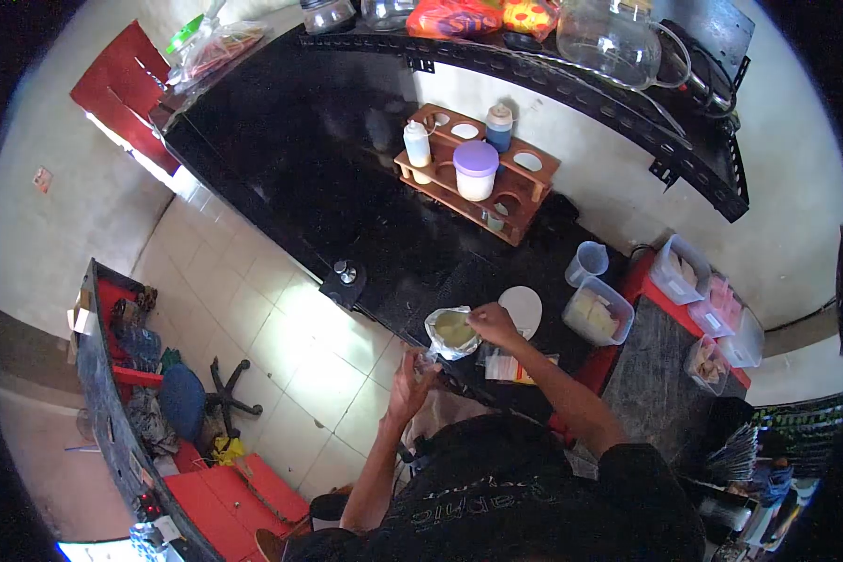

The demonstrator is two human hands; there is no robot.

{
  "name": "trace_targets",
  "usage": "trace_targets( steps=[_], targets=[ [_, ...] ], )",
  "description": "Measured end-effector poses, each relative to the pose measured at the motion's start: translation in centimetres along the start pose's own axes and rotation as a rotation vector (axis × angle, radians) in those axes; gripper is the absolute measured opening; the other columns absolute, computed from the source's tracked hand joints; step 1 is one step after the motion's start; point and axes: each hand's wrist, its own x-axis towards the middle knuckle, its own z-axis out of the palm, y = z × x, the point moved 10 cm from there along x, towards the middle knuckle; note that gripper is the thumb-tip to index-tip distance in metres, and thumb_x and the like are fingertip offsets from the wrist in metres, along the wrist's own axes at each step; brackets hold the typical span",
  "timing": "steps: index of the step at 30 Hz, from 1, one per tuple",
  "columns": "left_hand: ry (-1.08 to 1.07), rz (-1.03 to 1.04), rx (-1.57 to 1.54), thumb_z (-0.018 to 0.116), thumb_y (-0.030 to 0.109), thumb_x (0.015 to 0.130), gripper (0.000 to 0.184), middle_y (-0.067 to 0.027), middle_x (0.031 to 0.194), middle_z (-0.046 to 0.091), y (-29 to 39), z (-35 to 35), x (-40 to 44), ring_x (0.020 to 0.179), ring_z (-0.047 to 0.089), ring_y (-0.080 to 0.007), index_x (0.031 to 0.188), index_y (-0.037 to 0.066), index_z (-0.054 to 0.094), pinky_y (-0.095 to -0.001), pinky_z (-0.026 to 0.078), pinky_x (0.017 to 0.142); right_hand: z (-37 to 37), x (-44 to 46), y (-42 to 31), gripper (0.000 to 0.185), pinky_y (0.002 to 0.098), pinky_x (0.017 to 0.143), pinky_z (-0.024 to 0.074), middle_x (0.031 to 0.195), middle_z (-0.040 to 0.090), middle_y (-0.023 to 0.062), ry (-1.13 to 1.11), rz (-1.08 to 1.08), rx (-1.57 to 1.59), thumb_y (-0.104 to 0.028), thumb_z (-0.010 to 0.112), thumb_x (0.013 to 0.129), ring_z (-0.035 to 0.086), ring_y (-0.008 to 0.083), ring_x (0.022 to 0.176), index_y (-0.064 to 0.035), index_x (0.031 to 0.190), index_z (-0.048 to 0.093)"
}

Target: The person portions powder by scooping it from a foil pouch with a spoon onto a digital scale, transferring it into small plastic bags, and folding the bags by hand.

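A silver, foil-like open container with a pale yellowish inside is at the counter's front edge; I cannot tell if it is a pouch or a lined bowl. My right hand is closed at its right rim, fingertips pinched; what they grip is too small to make out. Below and left of the container, my left hand is closed around something clear and shiny that I cannot name. A white round lid or plate lies just beyond my right hand. Under my right forearm is a flat clear packet.
A wooden rack on the black counter carries a purple-lidded tub and squeeze bottles. To the right stand a measuring jug and plastic boxes. A shelf with a glass jug overhangs the back.
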Motion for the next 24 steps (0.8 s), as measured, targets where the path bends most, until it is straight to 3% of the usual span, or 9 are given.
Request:
trace_targets(
  steps=[2,6,8,10,15,18,21,24],
  targets=[
    [0.017,0.005,-0.019,0.067,0.025,0.087,0.04,-0.0139,0.087,0.056,0.0,-0.2,0.2,0.075,0.054,-0.025,0.115,0.002,0.051,-0.0369,0.046,0.068,-0.8,-0.3,0.2,0.026,0.0359,0.068,0.0539,0.082,0.071,0.0139,0.102,0.006,0.066,-0.029,0.067,0.081,0.07,0.0241,0.075,-0.0042,0.086,0.073],
    [0.022,0.059,0.027,0.068,0.024,0.087,0.04,-0.015,0.088,0.057,0.4,-0.4,0.5,0.076,0.055,-0.0268,0.114,0.0,0.051,-0.0381,0.047,0.069,-1.0,-0.4,0.2,0.03,0.0391,0.069,0.054,0.079,0.07,0.0144,0.015,0.045,0.111,-0.035,0.065,0.082,0.069,0.0282,0.074,-0.006,0.085,0.072],
    [0.019,0.076,0.039,0.069,0.023,0.087,0.04,-0.0156,0.088,0.057,0.5,-0.4,0.6,0.077,0.056,-0.028,0.114,0.0,0.051,-0.0388,0.047,0.07,-1.7,-0.2,0.6,0.03,0.0395,0.069,0.054,0.077,0.07,0.0142,0.103,-0.01,0.063,-0.035,0.064,0.082,0.069,0.0286,0.073,-0.0062,0.083,0.072],
    [-0.012,0.081,0.116,0.069,0.022,0.086,0.043,-0.021,0.099,0.062,0.5,0.0,0.9,0.09,0.061,-0.035,0.116,-0.002,0.05,-0.0415,0.048,0.077,-1.9,0.0,1.5,0.03,0.0397,0.069,0.0538,0.077,0.07,0.0138,0.097,-0.023,0.105,-0.035,0.064,0.082,0.069,0.0285,0.073,-0.006,0.082,0.072],
    [-0.043,0.157,0.11,0.069,0.021,0.085,0.044,-0.0221,0.103,0.058,1.1,0.6,2.6,0.094,0.058,-0.0372,0.117,-0.002,0.049,-0.0428,0.047,0.08,-3.2,0.5,2.6,0.029,0.0386,0.069,0.0527,0.076,0.07,0.0125,0.141,-0.04,0.17,-0.032,0.063,0.082,0.068,0.0283,0.073,-0.0056,0.08,0.073],
    [-0.011,0.256,0.122,0.069,0.019,0.084,0.044,-0.022,0.104,0.056,1.2,1.2,3.9,0.094,0.056,-0.0384,0.116,-0.002,0.048,-0.0444,0.047,0.08,-5.8,-0.7,-0.6,0.027,0.037,0.069,0.0515,0.076,0.07,0.0121,0.146,-0.123,0.265,-0.03,0.062,0.083,0.068,0.0284,0.073,-0.0055,0.08,0.073],
    [0.004,0.364,0.195,0.069,0.016,0.083,0.041,-0.0211,0.102,0.055,2.0,1.6,4.8,0.093,0.055,-0.0394,0.113,-0.002,0.047,-0.0463,0.046,0.08,-7.5,-1.5,-2.5,0.028,0.0356,0.071,0.0507,0.076,0.07,0.0119,0.104,-0.006,0.229,-0.029,0.058,0.085,0.067,0.0284,0.073,-0.0059,0.082,0.073],
    [-0.018,0.396,0.227,0.069,0.015,0.082,0.038,-0.0198,0.099,0.054,2.2,2.3,5.5,0.093,0.055,-0.0395,0.109,-0.001,0.047,-0.0473,0.045,0.081,-8.4,-1.1,-3.0,0.027,0.0356,0.071,0.0506,0.076,0.07,0.0119,0.149,-0.124,0.208,-0.028,0.059,0.085,0.067,0.0267,0.073,-0.0046,0.082,0.073]
  ],
)
